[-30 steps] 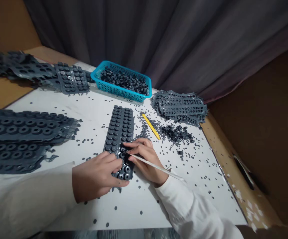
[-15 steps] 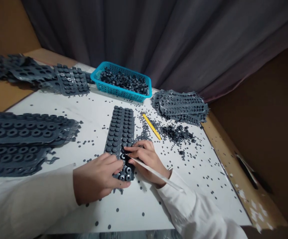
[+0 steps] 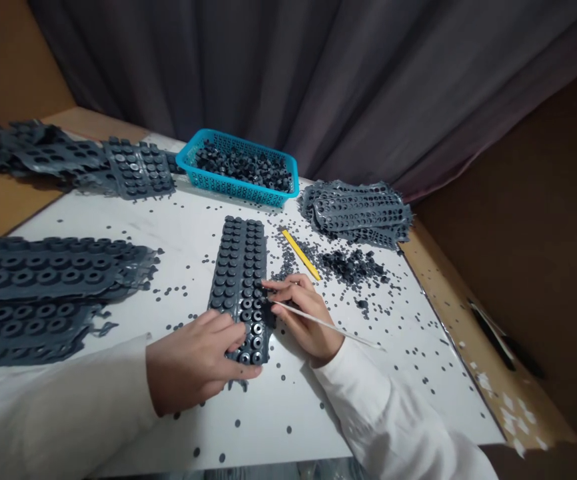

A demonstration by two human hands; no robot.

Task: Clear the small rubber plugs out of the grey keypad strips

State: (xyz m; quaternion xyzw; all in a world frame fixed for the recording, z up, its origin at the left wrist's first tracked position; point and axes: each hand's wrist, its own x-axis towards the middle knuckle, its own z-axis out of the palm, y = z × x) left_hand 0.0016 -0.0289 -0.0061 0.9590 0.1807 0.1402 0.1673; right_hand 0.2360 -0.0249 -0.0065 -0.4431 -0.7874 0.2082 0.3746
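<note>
A dark grey moulded rubber sheet [image 3: 238, 257] with rows of round studs lies lengthwise in front of me on the white tabletop. My left hand [image 3: 201, 357] grips its near end, fingers curled over the studs and thumb stretched along the near edge. Several studs close to that thumb show open ring-shaped tops, while those farther up look closed. Just off the sheet's right edge, my right hand [image 3: 306, 320] pinches a thin, pale stick-like tool [image 3: 338, 329] that slants back over the wrist. The tool's tip is hard to make out between the fingers.
A blue basket [image 3: 238, 190] of small dark parts stands at the back. Perforated sheets [image 3: 356, 210] are stacked right of it. A yellow tool [image 3: 301, 255] lies near a pile of dark bits [image 3: 353, 267]. Studded sheets [image 3: 43, 267] lie left; small discs are scattered across the tabletop [image 3: 383, 407].
My right hand has shifted slightly right, off the studs to beside the sheet's edge, still pinching the pale tool. My left hand keeps its hold. The view has tilted a little.
</note>
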